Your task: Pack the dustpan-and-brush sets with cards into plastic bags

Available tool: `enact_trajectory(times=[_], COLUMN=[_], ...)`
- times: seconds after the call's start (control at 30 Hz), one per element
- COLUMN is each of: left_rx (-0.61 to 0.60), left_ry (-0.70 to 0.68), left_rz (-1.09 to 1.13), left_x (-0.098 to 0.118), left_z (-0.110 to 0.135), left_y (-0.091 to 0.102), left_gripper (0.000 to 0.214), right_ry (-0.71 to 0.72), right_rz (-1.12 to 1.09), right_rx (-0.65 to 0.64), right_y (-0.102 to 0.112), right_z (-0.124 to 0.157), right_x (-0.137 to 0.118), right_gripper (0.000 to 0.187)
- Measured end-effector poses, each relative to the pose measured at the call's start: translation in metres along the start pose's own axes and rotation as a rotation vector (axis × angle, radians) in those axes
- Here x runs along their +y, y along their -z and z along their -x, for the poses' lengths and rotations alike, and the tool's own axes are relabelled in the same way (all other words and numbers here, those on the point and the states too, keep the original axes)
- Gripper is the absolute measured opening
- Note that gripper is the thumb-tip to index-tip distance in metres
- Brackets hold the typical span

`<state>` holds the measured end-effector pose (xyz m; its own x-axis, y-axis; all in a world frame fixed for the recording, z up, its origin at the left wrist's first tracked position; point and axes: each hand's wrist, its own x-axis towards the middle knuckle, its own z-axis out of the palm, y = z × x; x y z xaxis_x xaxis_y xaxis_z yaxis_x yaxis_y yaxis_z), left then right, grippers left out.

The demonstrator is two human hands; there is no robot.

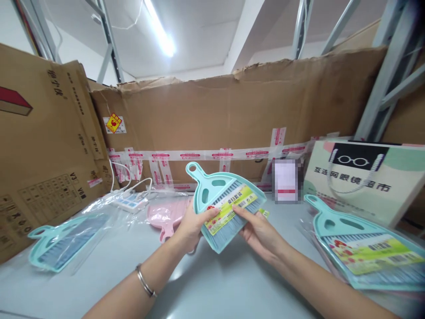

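Note:
Both hands hold a teal dustpan and brush set (215,182) tilted above the table. A yellow-green label (229,208) wraps across its brush bristles. My left hand (195,223) grips the left edge, thumb on the label. My right hand (257,230) holds the right side, a finger or thumb on the label and the rest behind the pan. Behind my left forearm lies a pink dustpan (168,215) in clear plastic. At the left is another teal dustpan set (53,248) in a clear bag. To the right, a labelled teal dustpan set (345,226) lies on other wrapped items.
A grey table (212,292) spans the front. Cardboard walls (206,115) close off the back, and a large carton (40,146) stands left. A power strip (131,201) with white cables sits behind. A paper bag with rope handles (358,177) stands at the right.

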<state>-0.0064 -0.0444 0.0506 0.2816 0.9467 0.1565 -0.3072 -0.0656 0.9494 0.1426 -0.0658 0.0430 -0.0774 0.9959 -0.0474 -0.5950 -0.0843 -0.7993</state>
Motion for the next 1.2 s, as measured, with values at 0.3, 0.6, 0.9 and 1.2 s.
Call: enact_trajectory(times=[0.3, 0.6, 0.9, 1.2], left_rx=[0.543, 0.431, 0.433, 0.482], left_ry=[-0.120, 0.428, 0.176, -0.182], left_rz=[-1.559, -1.713, -1.803, -1.780], left_x=[0.024, 0.020, 0.027, 0.038], left_z=[-0.029, -0.034, -0.026, -0.023], left_y=[0.100, 0.150, 0.109, 0.094], left_gripper=[0.047, 0.069, 0.059, 0.019], right_ry=[0.018, 0.008, -0.003, -0.055], right_rz=[-0.056, -0.052, -0.040, 0.051], right_rx=[0.153, 0.155, 0.142, 0.056], right_y=[0.008, 0.010, 0.011, 0.007], right_z=[-0.011, -0.009, -0.009, -0.004], right_x=[-0.004, -0.003, -0.004, -0.003], right_gripper=[0.038, 0.039, 0.038, 0.042])
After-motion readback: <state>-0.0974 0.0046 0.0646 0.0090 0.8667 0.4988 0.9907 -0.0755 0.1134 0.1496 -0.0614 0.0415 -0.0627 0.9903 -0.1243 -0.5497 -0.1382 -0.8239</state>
